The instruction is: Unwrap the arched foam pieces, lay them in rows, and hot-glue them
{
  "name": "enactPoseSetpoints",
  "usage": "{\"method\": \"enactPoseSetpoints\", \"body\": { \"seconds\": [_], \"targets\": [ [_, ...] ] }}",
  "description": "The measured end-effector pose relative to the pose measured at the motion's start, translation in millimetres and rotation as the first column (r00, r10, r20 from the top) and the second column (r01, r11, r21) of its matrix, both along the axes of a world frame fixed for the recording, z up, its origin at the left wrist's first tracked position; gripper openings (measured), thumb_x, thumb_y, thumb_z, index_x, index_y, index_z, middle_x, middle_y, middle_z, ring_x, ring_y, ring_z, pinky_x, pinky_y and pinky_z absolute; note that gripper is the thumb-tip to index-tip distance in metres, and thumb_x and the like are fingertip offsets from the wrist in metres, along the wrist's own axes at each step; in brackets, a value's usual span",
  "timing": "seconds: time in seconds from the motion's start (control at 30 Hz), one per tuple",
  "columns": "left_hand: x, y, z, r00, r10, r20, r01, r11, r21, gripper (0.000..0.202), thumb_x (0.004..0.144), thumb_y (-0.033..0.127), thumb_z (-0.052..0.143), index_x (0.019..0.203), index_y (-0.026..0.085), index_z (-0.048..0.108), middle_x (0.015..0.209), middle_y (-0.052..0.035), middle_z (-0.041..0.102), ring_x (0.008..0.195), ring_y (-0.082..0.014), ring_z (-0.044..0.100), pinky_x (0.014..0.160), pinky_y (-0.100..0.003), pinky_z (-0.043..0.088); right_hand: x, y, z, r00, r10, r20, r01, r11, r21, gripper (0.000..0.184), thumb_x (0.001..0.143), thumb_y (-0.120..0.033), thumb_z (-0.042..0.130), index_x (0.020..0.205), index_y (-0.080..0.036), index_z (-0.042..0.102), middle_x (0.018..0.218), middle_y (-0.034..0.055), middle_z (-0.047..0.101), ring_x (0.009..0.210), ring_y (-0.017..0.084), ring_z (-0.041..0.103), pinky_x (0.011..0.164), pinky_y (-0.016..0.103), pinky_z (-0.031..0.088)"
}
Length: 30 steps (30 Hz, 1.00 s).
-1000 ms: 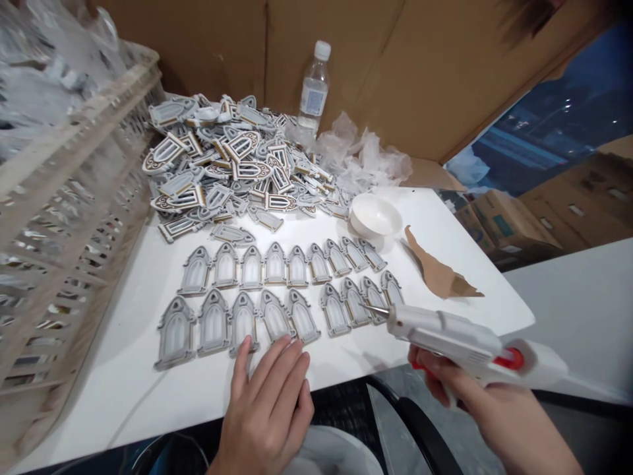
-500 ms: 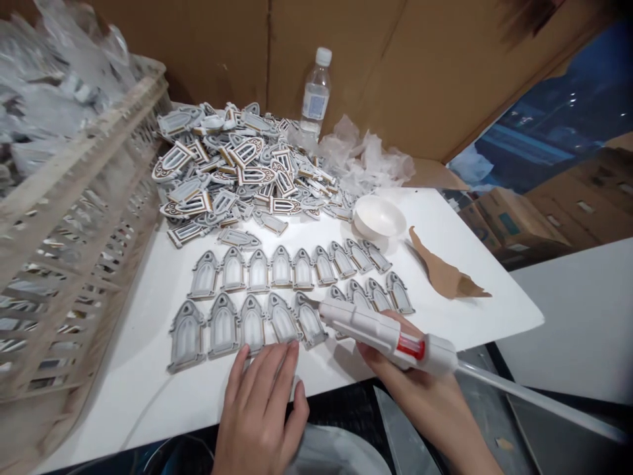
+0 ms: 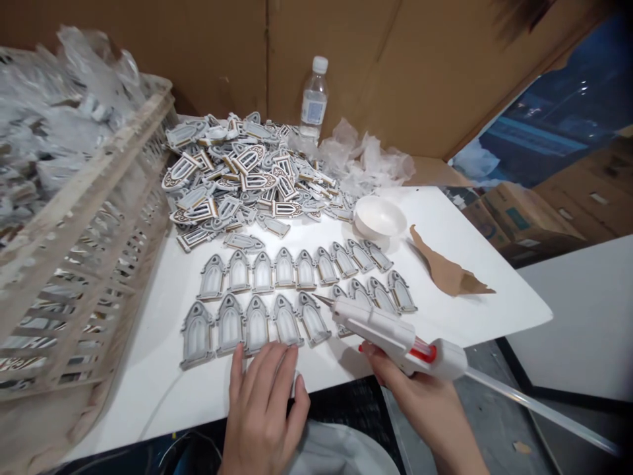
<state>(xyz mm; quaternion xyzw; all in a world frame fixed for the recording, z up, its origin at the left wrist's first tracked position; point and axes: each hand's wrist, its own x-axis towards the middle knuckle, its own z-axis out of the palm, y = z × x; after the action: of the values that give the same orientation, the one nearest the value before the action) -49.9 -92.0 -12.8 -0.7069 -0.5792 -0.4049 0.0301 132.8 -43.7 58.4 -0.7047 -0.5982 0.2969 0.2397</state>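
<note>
My right hand (image 3: pixel 420 402) is wrapped round a white glue gun (image 3: pixel 390 333) with red parts; a clear glue stick (image 3: pixel 539 409) runs out of its back end. The gun's nozzle points left, close to the arched window-shaped pieces (image 3: pixel 312 320), which lie grey side up in two rows. My left hand (image 3: pixel 264 409) rests at the table's front edge, fingers stretched out and slightly apart. Its fingertips reach the lower edge of the front row; whether they touch a piece I cannot tell. Behind the rows is a heap of similar white and brown pieces (image 3: pixel 247 171).
A plastic crate (image 3: pixel 113 178) with clear bags stands along the left. At the back are a water bottle (image 3: pixel 314 105) and crumpled plastic (image 3: pixel 366 158). A white bowl (image 3: pixel 380 221) and a torn piece of cardboard (image 3: pixel 445 267) lie on the white table (image 3: pixel 499 264). Cardboard walls the back.
The glue gun has shifted slightly right and down, and its nozzle now shows clear of the pieces. My left hand has stayed almost in place. The view has turned a little.
</note>
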Motion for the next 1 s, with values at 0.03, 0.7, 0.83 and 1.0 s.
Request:
{"method": "enactPoseSetpoints", "body": {
  "seconds": [0.03,0.7,0.83,1.0],
  "targets": [
    [0,0,-0.2,1.000,0.007,-0.002,-0.007,1.000,0.002,0.024,0.082,0.009,0.061,0.106,0.008,0.066,0.104,-0.0149,0.068,0.102,-0.0254,0.062,0.112,-0.055,0.027,-3,-1,0.3,0.997,-0.043,-0.069,0.042,0.999,-0.014,0.027,0.080,-0.045,0.058,0.092,-0.023,0.067,0.085,0.0021,0.073,0.083,0.023,0.069,0.071,0.027,0.055],
    [0,-1,-8.0,1.000,0.028,-0.008,-0.028,1.000,-0.007,0.031,0.083,0.010,0.060,0.113,0.012,0.067,0.104,-0.0127,0.065,0.104,-0.0252,0.060,0.110,-0.058,0.028,-17,7,-30.8,0.938,0.347,0.000,-0.345,0.931,0.121,0.020,0.083,-0.016,0.052,0.065,-0.020,0.044,0.070,-0.0013,0.048,0.062,0.012,0.050,0.057,0.023,0.036],
    [0,-1,-8.5,1.000,0.028,0.002,-0.028,0.999,-0.020,0.030,0.084,0.011,0.060,0.113,0.013,0.066,0.105,-0.0124,0.065,0.105,-0.0253,0.059,0.111,-0.057,0.028,-17,8,-29.4,0.925,0.376,0.058,-0.380,0.914,0.142,0.019,0.084,-0.015,0.051,0.066,-0.020,0.046,0.071,-0.0010,0.050,0.066,0.013,0.052,0.058,0.023,0.035],
    [0,-2,-9.3,1.000,0.028,0.004,-0.028,0.999,-0.025,0.031,0.084,0.010,0.059,0.114,0.013,0.066,0.105,-0.0122,0.064,0.106,-0.0254,0.058,0.111,-0.057,0.028,-19,9,-30.5,0.916,0.395,0.074,-0.401,0.904,0.147,0.020,0.084,-0.014,0.052,0.065,-0.020,0.045,0.070,-0.0014,0.049,0.067,0.013,0.052,0.058,0.022,0.035]
  ]
}}
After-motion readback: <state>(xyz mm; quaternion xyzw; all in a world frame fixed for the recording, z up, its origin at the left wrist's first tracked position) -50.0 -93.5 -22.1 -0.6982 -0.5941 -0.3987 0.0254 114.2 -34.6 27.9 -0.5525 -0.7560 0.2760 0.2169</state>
